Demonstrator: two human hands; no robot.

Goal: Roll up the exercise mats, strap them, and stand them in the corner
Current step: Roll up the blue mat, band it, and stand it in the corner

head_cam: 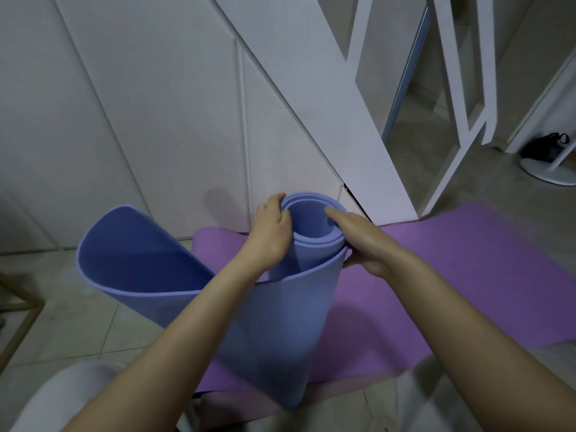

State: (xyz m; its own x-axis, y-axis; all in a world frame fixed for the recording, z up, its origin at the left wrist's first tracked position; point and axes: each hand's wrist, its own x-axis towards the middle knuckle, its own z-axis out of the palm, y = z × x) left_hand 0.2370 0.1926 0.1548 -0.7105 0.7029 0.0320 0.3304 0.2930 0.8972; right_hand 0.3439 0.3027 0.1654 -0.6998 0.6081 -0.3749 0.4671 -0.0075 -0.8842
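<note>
The lower end of the blue mat (pixel 280 322) is cut off from sight behind the forearms and the person's pale clothing (pixel 62 397) at the bottom edge, so where it meets the floor cannot be made out. Much of the purple mat (pixel 452 275) is covered by the blue one and by the arms. The blue mat stands roughly upright in the middle, its inner turns wound into a loose tube and its outer end flaring open in a wide curl to the left. The left hand (pixel 271 229) grips the top rim of the tube on its left side, fingers curled over the edge into the hollow. The right hand (pixel 361 238) lies against the tube's right side with the visible fingers straight along the rim; its thumb is hidden behind the outer layer. The purple mat lies flat and unrolled on the pale tiled floor (pixel 78 322), beneath and behind the blue one. A white panelled wall (pixel 140 104) rises just behind, with a white open frame (pixel 461 88) to the right. Far right sit a black bag (pixel 545 148) and a white round base (pixel 548 173), both blurred; a wooden frame (pixel 18 322) is cropped at the left edge.
</note>
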